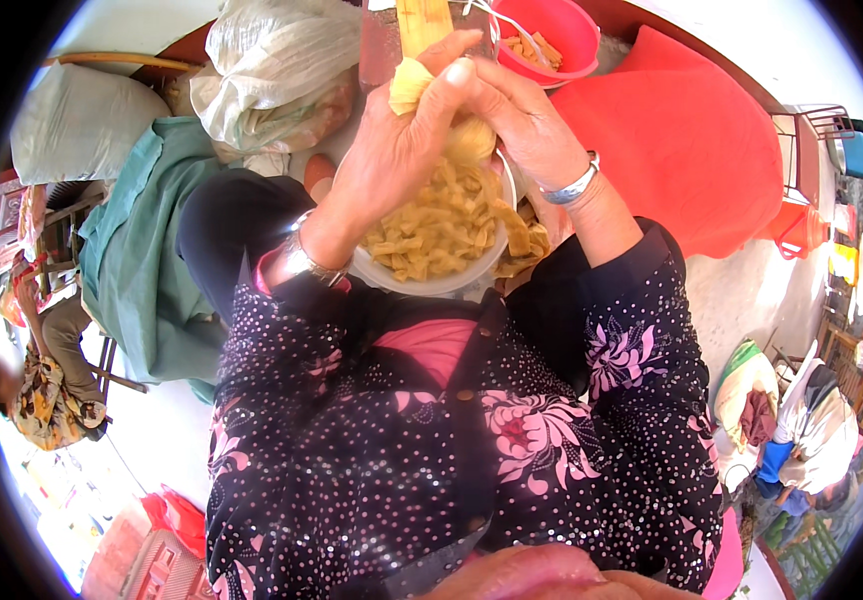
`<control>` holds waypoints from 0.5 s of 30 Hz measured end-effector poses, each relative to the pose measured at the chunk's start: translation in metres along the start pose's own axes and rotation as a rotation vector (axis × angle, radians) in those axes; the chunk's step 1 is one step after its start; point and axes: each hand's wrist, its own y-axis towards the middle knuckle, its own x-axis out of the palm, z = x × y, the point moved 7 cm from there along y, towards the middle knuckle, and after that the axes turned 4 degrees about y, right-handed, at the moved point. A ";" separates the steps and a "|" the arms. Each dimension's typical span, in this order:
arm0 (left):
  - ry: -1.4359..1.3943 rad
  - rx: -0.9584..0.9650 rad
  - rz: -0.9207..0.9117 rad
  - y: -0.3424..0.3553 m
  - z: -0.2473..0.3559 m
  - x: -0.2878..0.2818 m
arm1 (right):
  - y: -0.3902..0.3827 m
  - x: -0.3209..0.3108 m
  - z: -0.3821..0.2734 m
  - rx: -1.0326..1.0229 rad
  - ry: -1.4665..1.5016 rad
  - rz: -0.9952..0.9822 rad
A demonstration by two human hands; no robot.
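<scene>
My left hand (pixel 384 155) and my right hand (pixel 524 118) come together above a white tub (pixel 436 285), their thumbs meeting. Both are closed round a soft, pale yellow piece (pixel 411 86), which looks folded or layered. One end of it sticks out past my left hand, and more yellow shows below my fingers. Its kind I cannot make out. Many yellow-brown strips (pixel 427 235) fill the tub beneath my hands. Just beyond my fingers, a flat yellow slat (pixel 424 25) lies on a dark reddish block (pixel 380 45).
A red bowl (pixel 574 35) with cut pieces stands at the far right, beside a large red cloth (pixel 682 150). White sacks (pixel 277 70) and a green cloth (pixel 147 250) are on the left. Another person (pixel 47 380) sits at the far left edge. A red plastic stool (pixel 157 560) stands at lower left.
</scene>
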 end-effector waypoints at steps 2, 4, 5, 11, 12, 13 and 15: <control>-0.051 0.026 0.047 0.002 -0.009 0.002 | 0.010 -0.009 0.006 -0.271 -0.153 0.137; -0.121 0.030 0.049 0.002 -0.009 0.004 | 0.008 -0.015 0.007 -0.377 -0.257 0.242; -0.165 0.019 0.027 0.001 -0.003 0.005 | 0.005 -0.015 0.004 -0.347 -0.284 0.277; -0.339 -0.095 -0.101 -0.004 -0.017 0.007 | -0.002 -0.029 -0.008 -0.258 -0.422 0.339; -0.430 -0.111 -0.166 -0.004 -0.015 0.011 | -0.003 -0.032 -0.005 -0.268 -0.378 0.332; -0.519 -0.129 -0.226 -0.005 -0.015 0.013 | -0.004 -0.030 -0.003 -0.272 -0.347 0.302; -0.584 -0.170 -0.313 -0.003 -0.020 0.018 | -0.005 -0.027 -0.001 -0.278 -0.284 0.241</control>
